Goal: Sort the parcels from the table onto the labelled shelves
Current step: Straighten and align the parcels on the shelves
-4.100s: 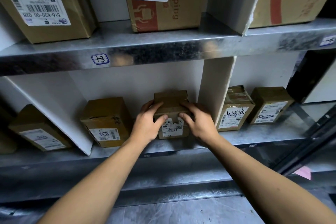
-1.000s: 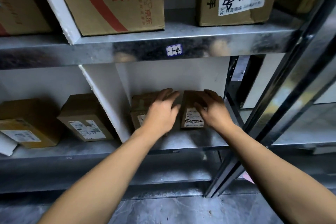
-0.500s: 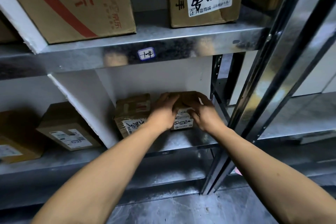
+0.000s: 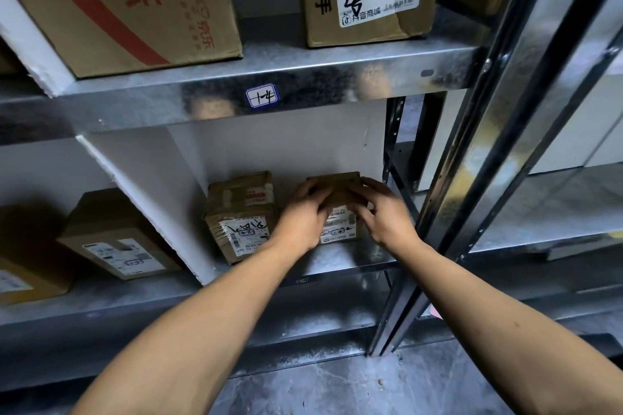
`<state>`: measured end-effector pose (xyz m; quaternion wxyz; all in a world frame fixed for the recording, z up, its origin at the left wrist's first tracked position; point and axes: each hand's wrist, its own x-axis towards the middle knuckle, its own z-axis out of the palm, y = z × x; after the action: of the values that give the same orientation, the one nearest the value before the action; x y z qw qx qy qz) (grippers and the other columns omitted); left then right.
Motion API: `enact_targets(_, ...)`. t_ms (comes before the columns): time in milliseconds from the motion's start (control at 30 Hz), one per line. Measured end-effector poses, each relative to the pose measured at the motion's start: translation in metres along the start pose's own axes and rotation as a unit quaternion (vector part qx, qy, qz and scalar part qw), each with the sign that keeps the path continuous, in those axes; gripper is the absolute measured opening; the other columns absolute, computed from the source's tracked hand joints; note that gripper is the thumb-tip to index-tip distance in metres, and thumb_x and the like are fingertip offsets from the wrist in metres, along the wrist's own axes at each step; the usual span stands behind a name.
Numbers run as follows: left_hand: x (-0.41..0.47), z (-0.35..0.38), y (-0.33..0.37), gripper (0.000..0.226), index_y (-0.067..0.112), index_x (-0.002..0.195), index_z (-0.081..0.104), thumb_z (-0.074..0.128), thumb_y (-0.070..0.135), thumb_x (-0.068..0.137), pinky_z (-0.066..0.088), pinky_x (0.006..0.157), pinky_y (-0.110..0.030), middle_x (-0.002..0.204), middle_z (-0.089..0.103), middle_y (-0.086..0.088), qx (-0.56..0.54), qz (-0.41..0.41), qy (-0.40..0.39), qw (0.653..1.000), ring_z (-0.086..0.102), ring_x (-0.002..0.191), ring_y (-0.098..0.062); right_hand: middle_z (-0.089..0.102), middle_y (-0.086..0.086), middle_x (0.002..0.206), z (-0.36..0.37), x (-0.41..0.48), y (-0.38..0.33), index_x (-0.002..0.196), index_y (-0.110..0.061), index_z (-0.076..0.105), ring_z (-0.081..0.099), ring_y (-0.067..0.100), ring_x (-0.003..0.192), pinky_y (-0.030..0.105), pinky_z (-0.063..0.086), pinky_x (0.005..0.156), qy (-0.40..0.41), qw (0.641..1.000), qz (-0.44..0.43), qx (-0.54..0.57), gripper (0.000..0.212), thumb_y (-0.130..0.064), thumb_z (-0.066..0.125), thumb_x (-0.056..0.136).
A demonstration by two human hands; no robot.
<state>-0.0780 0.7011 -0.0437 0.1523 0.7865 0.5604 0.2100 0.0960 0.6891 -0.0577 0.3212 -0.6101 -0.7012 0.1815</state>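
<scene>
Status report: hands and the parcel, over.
Left hand and right hand both grip the small parcel. It rests on the lower shelf. Taped parcel sits to its left; nothing blocking.

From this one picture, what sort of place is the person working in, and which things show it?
Probably a parcel depot or courier pick-up storeroom. The metal shelving carries a handwritten number tag, the cardboard boxes bear printed shipping labels, and the left hand and right hand grip a small parcel there.

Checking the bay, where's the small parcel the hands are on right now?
Head view, centre: the small parcel stands on the lower shelf under the handwritten tag, between the taped parcel and the black upright.
</scene>
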Motion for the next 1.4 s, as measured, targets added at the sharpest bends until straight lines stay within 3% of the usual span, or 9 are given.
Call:
enact_targets(100,0.001,0.002,0.004,0.044,0.016,0.14,0.049,0.056,0.019,0.096,0.017,0.112,-0.019,0.152,0.033,-0.009,-0.005,0.001,-0.006,1.0,0.034,0.139,-0.025,0.055,0.008,0.143,-0.004,-0.005,0.004,0.129,-0.015,0.066,0.052,0.03,0.13,0.022,0.031,0.105,0.002,1.0,0.005,-0.003,0.036,-0.017,0.068,0.093)
enact_targets(233,0.0,0.007,0.01,0.045,0.019,0.141,0.049,0.055,0.021,0.096,0.019,0.118,-0.027,0.153,0.031,-0.01,-0.005,0.001,-0.017,1.0,0.031,0.14,-0.027,0.055,0.01,0.143,-0.008,-0.011,0.008,0.129,-0.014,0.066,0.051,0.029,0.13,0.016,0.027,0.102,0.01,1.0,0.013,-0.004,0.036,-0.017,0.068,0.093)
enact_targets(700,-0.007,0.008,0.01,0.044,0.022,0.141,0.048,0.052,0.018,0.097,0.016,0.109,-0.015,0.154,0.03,-0.005,-0.029,-0.008,-0.012,0.999,0.041,0.135,-0.026,0.057,0.011,0.14,-0.004,-0.016,0.0,0.132,-0.015,0.063,0.05,0.03,0.13,0.027,0.03,0.109,0.011,0.999,0.036,-0.01,0.038,-0.021,0.065,0.095)
enact_targets(900,-0.008,0.005,0.01,0.045,0.025,0.142,0.046,0.053,0.02,0.097,0.021,0.112,-0.022,0.153,0.029,-0.004,-0.015,-0.002,-0.02,1.0,0.042,0.133,-0.026,0.059,0.011,0.138,-0.006,-0.018,-0.004,0.132,-0.015,0.063,0.051,0.03,0.129,0.026,0.031,0.109,0.01,0.999,0.047,0.001,0.037,-0.02,0.065,0.095)
enact_targets(1133,-0.009,0.006,0.005,0.045,0.023,0.141,0.048,0.054,0.019,0.097,0.018,0.11,-0.017,0.152,0.031,-0.005,-0.027,0.001,-0.015,1.0,0.042,0.134,-0.025,0.059,0.01,0.137,-0.005,-0.02,-0.009,0.132,-0.015,0.063,0.051,0.029,0.128,0.025,0.031,0.107,0.01,0.998,0.056,0.013,0.037,-0.021,0.065,0.095)
enact_targets(1267,-0.007,0.006,0.006,0.045,0.023,0.141,0.048,0.054,0.019,0.097,0.021,0.113,-0.022,0.152,0.032,-0.006,-0.022,0.002,-0.017,1.0,0.042,0.134,-0.026,0.06,0.01,0.136,-0.008,-0.019,-0.01,0.131,-0.014,0.063,0.052,0.029,0.127,0.03,0.034,0.109,0.007,0.998,0.059,0.014,0.037,-0.021,0.065,0.095)
enact_targets(1400,-0.006,0.003,0.005,0.045,0.024,0.14,0.048,0.055,0.024,0.096,0.027,0.114,-0.03,0.15,0.034,-0.005,0.007,0.011,-0.024,1.0,0.043,0.131,-0.029,0.059,0.011,0.137,-0.008,-0.018,-0.01,0.132,-0.014,0.063,0.051,0.029,0.129,0.025,0.031,0.107,-0.002,0.998,0.058,0.006,0.037,-0.02,0.065,0.095)
